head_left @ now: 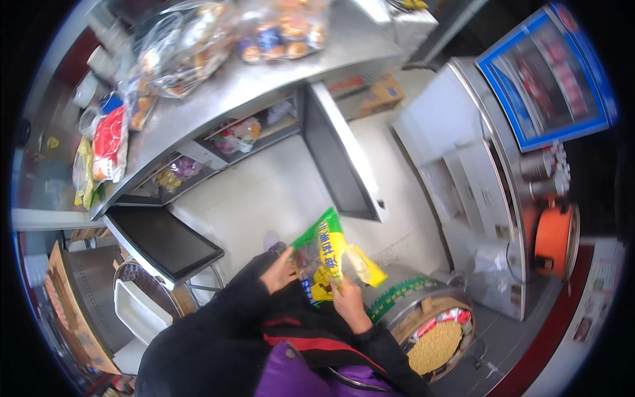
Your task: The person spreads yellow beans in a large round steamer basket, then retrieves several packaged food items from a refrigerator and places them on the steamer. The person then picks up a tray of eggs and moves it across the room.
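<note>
My left hand (280, 272) grips the left edge of a green and yellow plastic packet (320, 255) with a clear panel. At the packet's lower right edge, my right hand (351, 304) has its fingers closed on it. A pale yellow corner or flap (363, 263) juts out on the right side; I cannot tell if the packet has been torn there. The packet is held tilted in front of my body, over the pale floor. Nearest to my right forearm is a round container of small yellow beans or grains (436, 347).
A steel counter (360, 53) carries bagged buns (281, 33) and a red and white packet (110, 142). Its cabinet doors, one right (340, 155) and one left (159, 241), swing out into the floor space. A white cabinet (456, 126) and an orange pot (554, 241) stand right.
</note>
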